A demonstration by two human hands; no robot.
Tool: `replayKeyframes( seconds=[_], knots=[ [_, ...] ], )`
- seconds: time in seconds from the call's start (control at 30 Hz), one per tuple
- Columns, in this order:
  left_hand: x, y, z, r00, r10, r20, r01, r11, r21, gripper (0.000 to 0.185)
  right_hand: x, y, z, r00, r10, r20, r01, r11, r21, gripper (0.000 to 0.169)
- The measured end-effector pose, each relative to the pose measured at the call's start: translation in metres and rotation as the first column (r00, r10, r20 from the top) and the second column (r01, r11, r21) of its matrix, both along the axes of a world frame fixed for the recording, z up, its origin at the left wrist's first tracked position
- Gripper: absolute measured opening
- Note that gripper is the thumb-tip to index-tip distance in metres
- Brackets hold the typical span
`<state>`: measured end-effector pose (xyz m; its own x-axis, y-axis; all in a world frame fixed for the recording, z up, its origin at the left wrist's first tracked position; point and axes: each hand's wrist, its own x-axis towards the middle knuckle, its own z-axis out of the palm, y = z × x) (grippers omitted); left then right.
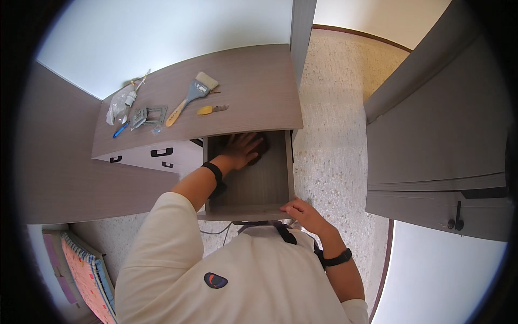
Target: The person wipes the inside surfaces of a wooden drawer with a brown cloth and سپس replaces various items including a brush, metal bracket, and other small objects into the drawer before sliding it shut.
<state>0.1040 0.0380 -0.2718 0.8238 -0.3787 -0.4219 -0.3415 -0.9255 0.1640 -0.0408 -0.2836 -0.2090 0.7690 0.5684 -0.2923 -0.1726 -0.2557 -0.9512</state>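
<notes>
An open wooden drawer (263,186) juts out below the desk top, in front of my body. My left hand (240,150) reaches into its back part, palm down with the fingers spread. Beside and partly under that hand lies a blurred dark reddish-brown patch (261,152); whether it is a cloth or a shadow, I cannot tell. At the right front corner of the drawer, my right hand (301,212) has its fingers over the top edge of the front panel (243,214). The palm side of both hands is hidden.
On the desk top (259,81) lie a wide paintbrush (196,91), a yellow-handled scraper or blade (212,109), grey metal frames (156,115), a blue pen (121,130), a lamp holder (130,98) and clear plastic (116,108). A grey cabinet (437,129) stands at right.
</notes>
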Motion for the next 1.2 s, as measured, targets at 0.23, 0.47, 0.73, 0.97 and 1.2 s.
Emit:
replayKeyframes(
  seconds=[0.23, 0.47, 0.73, 0.97, 1.2],
  knots=[
    [-0.03, 0.028, -0.031, 0.985, 0.166, 0.041, -0.17, 0.969, 0.177, 0.067, -0.003, -0.001, 0.003, 1.0, -0.009, -0.015, 0.009, 1.0, 0.012, 0.034],
    [-0.07, 0.005, -0.015, 0.877, 0.019, -0.479, 0.25, 0.835, 0.49, 0.058, 0.002, -0.006, -0.004, 0.997, 0.067, 0.049, -0.068, 0.997, 0.026, 0.034],
    [-0.087, -0.049, 0.106, 0.685, 0.159, -0.711, 0.082, 0.953, 0.292, 0.041, 0.015, -0.014, -0.008, 0.956, 0.285, 0.069, -0.282, 0.958, -0.059, 0.041],
    [-0.078, -0.052, 0.059, 0.687, -0.097, -0.72, -0.133, 0.958, -0.255, 0.044, 0.017, -0.012, -0.011, 0.943, 0.311, 0.114, -0.302, 0.949, -0.092, 0.04],
    [-0.038, -0.101, 0.018, 0.415, -0.089, -0.906, -0.223, 0.955, -0.196, 0.05, 0.019, -0.012, -0.007, 0.955, 0.297, 0.013, -0.294, 0.951, -0.095, 0.039]
  ],
)
